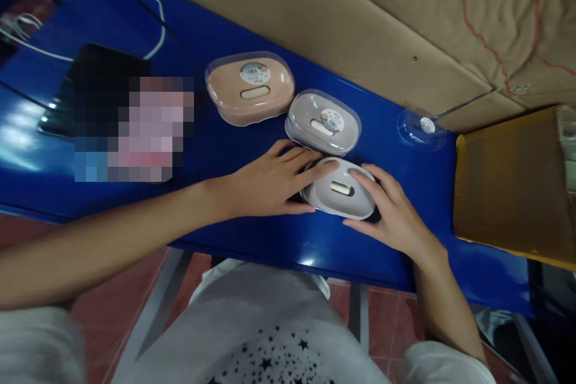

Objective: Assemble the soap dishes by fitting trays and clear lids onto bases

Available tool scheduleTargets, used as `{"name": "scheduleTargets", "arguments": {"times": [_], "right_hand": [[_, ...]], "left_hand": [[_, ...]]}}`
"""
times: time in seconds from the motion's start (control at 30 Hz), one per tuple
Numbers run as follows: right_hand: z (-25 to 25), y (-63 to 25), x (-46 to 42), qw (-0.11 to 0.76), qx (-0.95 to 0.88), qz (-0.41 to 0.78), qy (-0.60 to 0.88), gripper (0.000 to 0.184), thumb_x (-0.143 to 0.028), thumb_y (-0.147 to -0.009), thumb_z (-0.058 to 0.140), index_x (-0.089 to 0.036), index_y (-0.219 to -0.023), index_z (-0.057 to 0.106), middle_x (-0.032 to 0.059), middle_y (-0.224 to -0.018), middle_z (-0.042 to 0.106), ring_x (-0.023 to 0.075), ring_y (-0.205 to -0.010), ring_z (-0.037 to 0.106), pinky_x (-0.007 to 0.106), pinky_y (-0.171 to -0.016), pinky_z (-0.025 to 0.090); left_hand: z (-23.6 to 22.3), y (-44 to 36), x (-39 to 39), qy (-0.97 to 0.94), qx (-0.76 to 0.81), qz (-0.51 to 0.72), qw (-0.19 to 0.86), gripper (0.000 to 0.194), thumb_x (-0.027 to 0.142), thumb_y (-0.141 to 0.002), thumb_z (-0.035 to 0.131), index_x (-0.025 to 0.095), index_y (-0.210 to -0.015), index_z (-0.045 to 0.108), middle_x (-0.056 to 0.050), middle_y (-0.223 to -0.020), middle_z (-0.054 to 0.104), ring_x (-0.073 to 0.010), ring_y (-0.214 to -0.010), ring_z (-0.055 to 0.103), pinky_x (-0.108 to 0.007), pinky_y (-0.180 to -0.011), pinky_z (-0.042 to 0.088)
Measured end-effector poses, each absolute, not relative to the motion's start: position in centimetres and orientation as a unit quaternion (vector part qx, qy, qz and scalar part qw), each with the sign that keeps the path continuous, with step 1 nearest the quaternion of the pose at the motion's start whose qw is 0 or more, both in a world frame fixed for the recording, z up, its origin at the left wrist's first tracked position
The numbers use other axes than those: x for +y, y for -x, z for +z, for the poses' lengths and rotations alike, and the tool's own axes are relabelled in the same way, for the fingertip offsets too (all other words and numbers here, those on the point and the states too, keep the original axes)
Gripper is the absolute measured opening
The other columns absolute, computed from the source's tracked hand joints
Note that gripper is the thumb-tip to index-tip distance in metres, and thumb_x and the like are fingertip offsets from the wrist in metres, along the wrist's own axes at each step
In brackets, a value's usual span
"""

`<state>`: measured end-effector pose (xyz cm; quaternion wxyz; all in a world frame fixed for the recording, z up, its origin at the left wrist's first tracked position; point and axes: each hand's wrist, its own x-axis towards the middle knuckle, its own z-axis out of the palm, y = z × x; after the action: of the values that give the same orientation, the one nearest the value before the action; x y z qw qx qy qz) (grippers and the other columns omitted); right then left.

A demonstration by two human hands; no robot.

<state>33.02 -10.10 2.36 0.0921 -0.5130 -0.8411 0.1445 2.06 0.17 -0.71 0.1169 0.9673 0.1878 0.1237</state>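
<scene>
Near the front edge of the blue table, a pale grey oval plastic box with a slotted top sits between my two hands. My left hand lies over its left end, the index finger stretched across the top. Around the right end curve the fingers of my right hand, thumb toward the near side. Just behind stands a second grey oval box under a clear cover with a round label. To its left is a larger peach-coloured box, likewise covered. A loose clear cover with a round label lies farther right.
The blue table runs along cardboard at the back. A brown carton with yellow edges bounds the right side. On the left are a dark device, partly blurred out, and white cables.
</scene>
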Motion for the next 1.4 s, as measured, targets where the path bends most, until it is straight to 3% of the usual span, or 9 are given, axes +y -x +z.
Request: {"name": "scheduleTargets", "arguments": {"times": [0.17, 0.9, 1.4], "right_hand": [[2.11, -33.31, -9.87, 0.086, -0.846, 0.140, 0.508, 0.105, -0.073, -0.093, 0.073, -0.039, -0.177, 0.020, 0.0181, -0.172, 0.043, 0.0462, -0.154, 0.049, 0.067, -0.121, 0.048], [1.81, -33.09, -9.83, 0.110, -0.847, 0.126, 0.505, 0.101, -0.068, -0.096, 0.073, -0.038, -0.177, 0.020, 0.0188, -0.169, 0.047, 0.0452, -0.154, 0.051, 0.066, -0.119, 0.051], [1.90, -33.12, -9.75, 0.113, -0.846, 0.125, 0.505, 0.099, -0.066, -0.097, 0.074, -0.037, -0.177, 0.023, 0.0191, -0.171, 0.046, 0.0452, -0.154, 0.050, 0.067, -0.120, 0.049]], "left_hand": [[-0.69, -2.05, 0.23, -0.967, 0.187, 0.129, 0.112, 0.081, 0.052, -0.105, 0.069, 0.018, -0.169, 0.034, -0.022, -0.163, 0.055, -0.0389, -0.146, 0.056, -0.055, -0.122, 0.037], [-0.52, -2.04, 0.28, -0.971, 0.178, 0.127, 0.093, 0.081, 0.050, -0.103, 0.074, 0.016, -0.168, 0.038, -0.024, -0.160, 0.057, -0.0391, -0.144, 0.058, -0.055, -0.120, 0.042], [0.09, -1.70, 0.75, -0.975, 0.185, 0.105, 0.067, 0.079, 0.053, -0.103, 0.073, 0.020, -0.168, 0.041, -0.020, -0.157, 0.061, -0.0354, -0.141, 0.061, -0.049, -0.118, 0.042]]}}
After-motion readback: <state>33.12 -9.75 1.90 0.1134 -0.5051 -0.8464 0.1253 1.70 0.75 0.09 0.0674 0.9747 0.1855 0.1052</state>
